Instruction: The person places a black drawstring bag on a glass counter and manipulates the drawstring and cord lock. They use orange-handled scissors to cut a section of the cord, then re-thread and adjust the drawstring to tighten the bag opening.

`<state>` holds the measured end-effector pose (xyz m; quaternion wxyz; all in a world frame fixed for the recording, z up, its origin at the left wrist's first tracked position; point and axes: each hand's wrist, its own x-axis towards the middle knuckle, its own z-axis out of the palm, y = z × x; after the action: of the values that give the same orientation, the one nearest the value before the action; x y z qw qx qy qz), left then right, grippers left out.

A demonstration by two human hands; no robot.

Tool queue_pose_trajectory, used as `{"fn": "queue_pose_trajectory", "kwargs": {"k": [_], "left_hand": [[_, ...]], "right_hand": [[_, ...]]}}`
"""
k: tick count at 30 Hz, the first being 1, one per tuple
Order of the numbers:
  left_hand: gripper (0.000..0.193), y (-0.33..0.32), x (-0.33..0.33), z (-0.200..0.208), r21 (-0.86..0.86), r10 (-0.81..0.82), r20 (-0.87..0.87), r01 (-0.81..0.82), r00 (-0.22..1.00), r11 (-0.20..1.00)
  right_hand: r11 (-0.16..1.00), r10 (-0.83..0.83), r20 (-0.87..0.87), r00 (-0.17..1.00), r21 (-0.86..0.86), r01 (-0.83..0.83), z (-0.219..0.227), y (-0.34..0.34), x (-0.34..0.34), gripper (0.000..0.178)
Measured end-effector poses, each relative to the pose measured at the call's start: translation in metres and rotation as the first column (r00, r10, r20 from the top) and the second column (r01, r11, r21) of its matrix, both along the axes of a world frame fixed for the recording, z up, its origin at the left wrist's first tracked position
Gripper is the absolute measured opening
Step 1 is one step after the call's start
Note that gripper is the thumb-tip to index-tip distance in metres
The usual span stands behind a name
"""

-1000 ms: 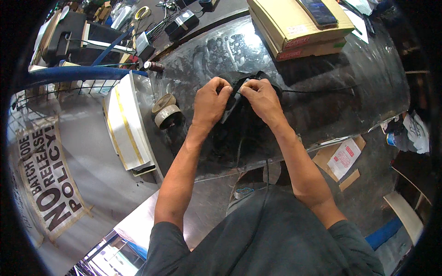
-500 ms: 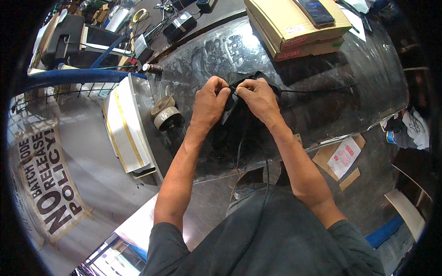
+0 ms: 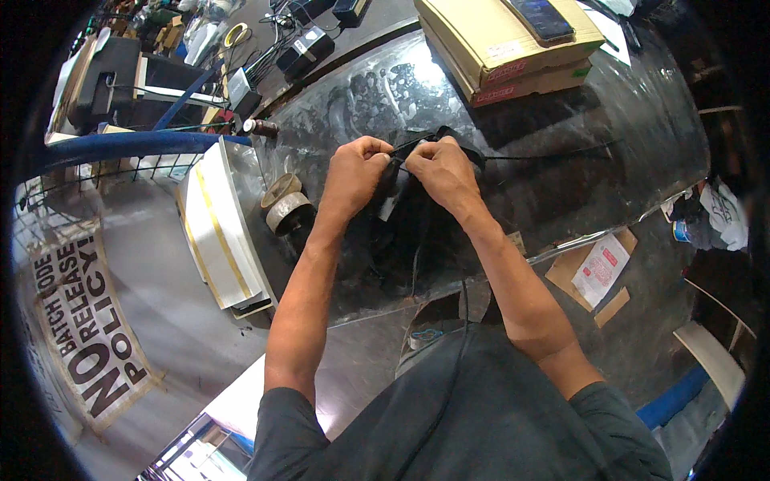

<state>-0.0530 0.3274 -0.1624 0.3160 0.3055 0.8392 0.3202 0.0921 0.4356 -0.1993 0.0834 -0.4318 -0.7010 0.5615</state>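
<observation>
Fingers (image 3: 379, 147) of the left hand (image 3: 350, 178) and right hand (image 3: 446, 173) are pinched narrow on a soft black fabric-like item (image 3: 411, 139), which lies between and beneath them on a glossy black plastic-covered tabletop (image 3: 561, 188). A loose pinch could let its edge slip; a thin black cord (image 3: 545, 155) right of the fingers might snag if pulled. Right knuckles hide part of the grip, and the item's outline blurs into the dark surface.
</observation>
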Motion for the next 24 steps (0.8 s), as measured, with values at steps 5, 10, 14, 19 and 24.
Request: {"fn": "queue_pose_trajectory", "kwargs": {"k": [5, 10, 14, 19, 24], "left_hand": [[0.021, -0.0035, -0.0069, -0.0135, 0.023, -0.022, 0.058, 0.021, 0.998, 1.0], [0.021, -0.0023, -0.0041, -0.0078, 0.04, -0.025, 0.097, 0.021, 0.995, 0.999], [0.022, -0.0044, -0.0038, -0.0058, 0.038, -0.034, 0.091, 0.031, 0.995, 0.999], [0.022, -0.0044, -0.0028, -0.0063, 0.077, -0.077, 0.047, 0.073, 0.996, 0.994], [0.023, -0.0061, -0.0022, -0.0083, 0.079, -0.055, 0.076, 0.048, 0.996, 0.996]], "right_hand": [[0.999, 0.011, -0.064, 0.998, -0.031, -0.013, 0.0005, 0.0011, 0.0, 0.031], [1.0, 0.006, -0.023, 1.0, 0.004, -0.005, -0.0015, 0.0015, 0.0, 0.032], [1.0, 0.01, -0.029, 1.0, 0.012, -0.009, -0.0008, 0.0001, -0.0007, 0.031], [1.0, 0.002, -0.086, 0.996, 0.011, -0.001, -0.0076, -0.0004, -0.0016, 0.03], [1.0, -0.023, -0.077, 0.997, 0.008, 0.023, -0.0078, -0.0004, -0.0025, 0.03]]}}
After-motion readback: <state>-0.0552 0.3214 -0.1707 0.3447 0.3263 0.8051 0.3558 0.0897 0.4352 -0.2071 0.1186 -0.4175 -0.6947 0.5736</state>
